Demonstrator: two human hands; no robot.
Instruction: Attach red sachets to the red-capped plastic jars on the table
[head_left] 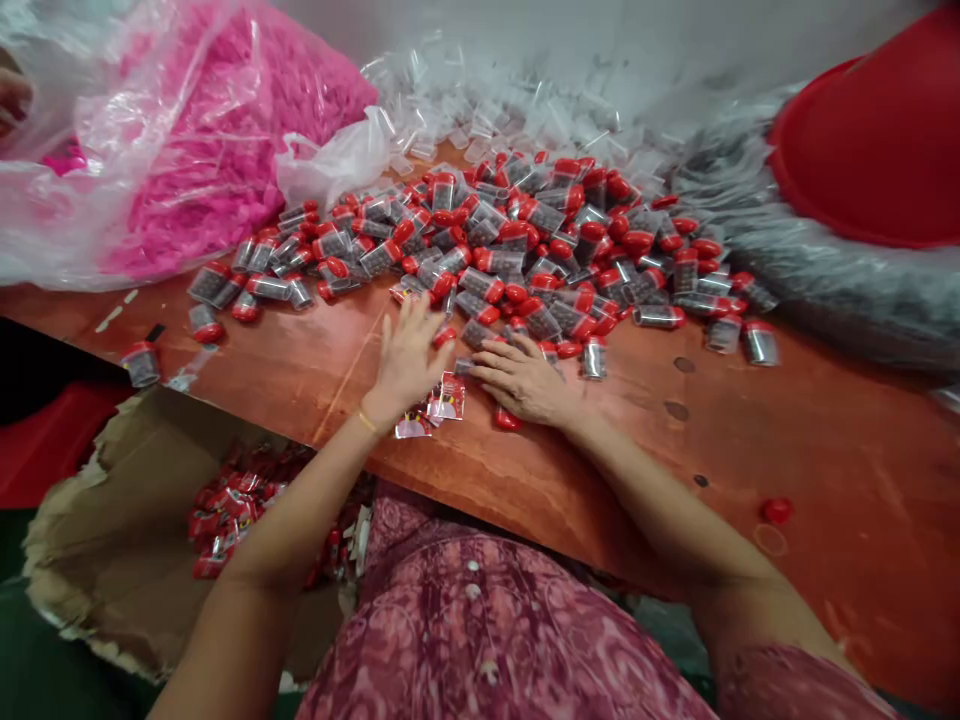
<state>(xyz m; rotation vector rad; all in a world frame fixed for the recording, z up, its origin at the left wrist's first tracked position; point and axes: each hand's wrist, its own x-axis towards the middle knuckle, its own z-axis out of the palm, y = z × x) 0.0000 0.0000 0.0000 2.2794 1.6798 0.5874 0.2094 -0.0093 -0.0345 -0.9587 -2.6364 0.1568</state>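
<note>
A big heap of small clear vials with red caps (525,240) covers the middle of the reddish-brown table (787,450). My left hand (409,355) lies flat with fingers spread at the heap's near edge, over small printed packets (442,400). My right hand (525,378) rests palm down beside it, fingers stretched toward the left, touching vials at the edge of the heap; a red cap (506,420) lies under its wrist. Neither hand grips anything that I can see.
A clear plastic bag of pink pieces (225,130) lies at the back left. Empty clear packets (525,110) pile at the back. A red basin (877,140) stands at the right. A torn cardboard box (127,520) with packed red items sits below the table's left edge.
</note>
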